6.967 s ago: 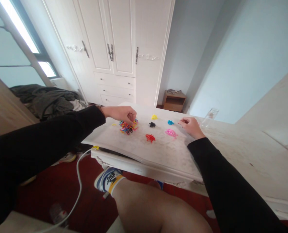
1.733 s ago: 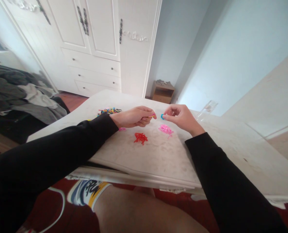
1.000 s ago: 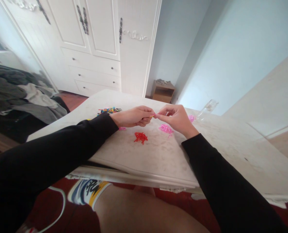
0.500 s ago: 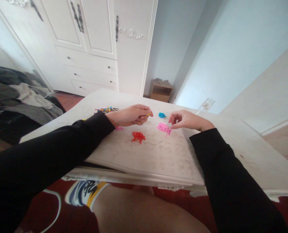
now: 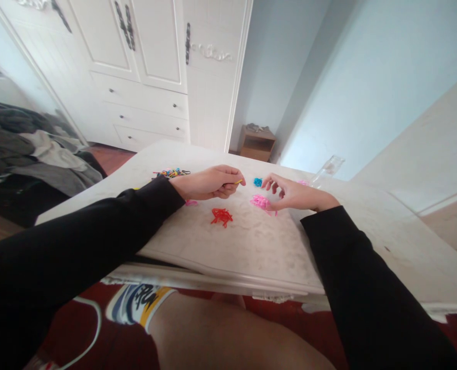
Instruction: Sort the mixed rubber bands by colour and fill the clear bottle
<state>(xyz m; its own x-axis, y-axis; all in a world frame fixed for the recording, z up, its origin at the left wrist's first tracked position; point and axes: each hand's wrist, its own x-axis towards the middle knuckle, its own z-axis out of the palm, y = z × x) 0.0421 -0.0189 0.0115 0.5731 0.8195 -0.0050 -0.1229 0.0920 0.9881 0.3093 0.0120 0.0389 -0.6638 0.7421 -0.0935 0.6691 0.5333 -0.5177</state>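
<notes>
Between the fingertips of my left hand (image 5: 223, 182) is a thin yellow band (image 5: 238, 182), which looks like a small rubber band. My right hand (image 5: 290, 192) has its fingers apart, the thumb at the edge of a pile of pink bands (image 5: 260, 201). Just beyond its fingertips lies a small blue heap of bands (image 5: 258, 182). A red pile of bands (image 5: 221, 217) rests nearer to me, below my left hand. Behind my left wrist is a mixed-colour heap of bands (image 5: 172, 173), partly hidden. A few pink bands (image 5: 191, 203) show under that wrist.
A clear glass or plastic container (image 5: 330, 168) lies behind my right hand, with a bit of pink beside it. The white table (image 5: 251, 257) has its front edge close to my legs. Beyond stand a white wardrobe (image 5: 147, 108) and a small brown cabinet (image 5: 256, 144). Clothes (image 5: 39, 149) are heaped at left.
My right hand has spread its fingers, which now reach closer to the blue heap, with the thumb low by the pink pile. My left hand keeps the yellow band nearly in place.
</notes>
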